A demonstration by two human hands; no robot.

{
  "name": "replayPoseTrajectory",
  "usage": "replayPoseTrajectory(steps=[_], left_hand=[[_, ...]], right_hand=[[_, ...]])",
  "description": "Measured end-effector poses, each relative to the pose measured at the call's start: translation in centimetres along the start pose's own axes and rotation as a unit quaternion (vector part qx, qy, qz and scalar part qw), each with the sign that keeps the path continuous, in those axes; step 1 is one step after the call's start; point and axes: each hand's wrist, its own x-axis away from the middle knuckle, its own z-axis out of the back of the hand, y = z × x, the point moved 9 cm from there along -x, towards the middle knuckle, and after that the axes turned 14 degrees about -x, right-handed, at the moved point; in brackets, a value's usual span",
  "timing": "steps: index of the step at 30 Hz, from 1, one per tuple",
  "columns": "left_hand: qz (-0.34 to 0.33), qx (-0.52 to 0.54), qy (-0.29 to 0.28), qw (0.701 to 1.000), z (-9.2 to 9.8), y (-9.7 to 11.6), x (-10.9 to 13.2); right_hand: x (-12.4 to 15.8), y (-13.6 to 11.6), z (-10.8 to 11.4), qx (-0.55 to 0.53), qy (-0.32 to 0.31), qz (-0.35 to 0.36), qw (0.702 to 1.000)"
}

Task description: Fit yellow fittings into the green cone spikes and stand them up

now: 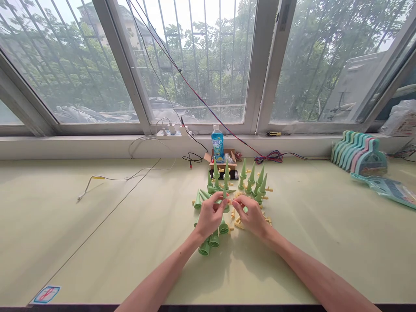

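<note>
My left hand (pixel 210 213) is closed on a green plastic cone (pixel 224 193), its tip pointing up between thumb and fingers. Close beside it, my right hand (pixel 251 213) is pinched together at the cone's side; whatever its fingertips hold is too small to make out. Small yellow plastic pegs (pixel 239 223) lie under and around the right hand. Behind the hands stand several green cones (pixel 243 174), many with a yellow peg sticking out sideways. More green cones (pixel 204 248) lie on their sides near my left wrist, hollow ends toward me.
On the pale green table (pixel 130 242), a blue bottle (pixel 217 143) stands by an open cardboard box (pixel 232 155) at the back. A coiled red and blue cable (pixel 269 157) lies right of it. Pastel plastic pieces (pixel 359 152) stand at far right; a white cable (pixel 113 178) runs left.
</note>
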Motion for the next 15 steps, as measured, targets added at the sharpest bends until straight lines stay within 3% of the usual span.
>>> replayPoseTrajectory(steps=[9,15], left_hand=[[-0.006,-0.011,-0.01,1.0,-0.34,0.15,0.03],[0.012,-0.008,0.013,1.0,-0.03,-0.33,-0.04]], right_hand=[[0.02,0.57,-0.09,0.024,-0.001,-0.013,1.0],[-0.02,0.08,0.09,0.012,0.006,-0.018,1.0]])
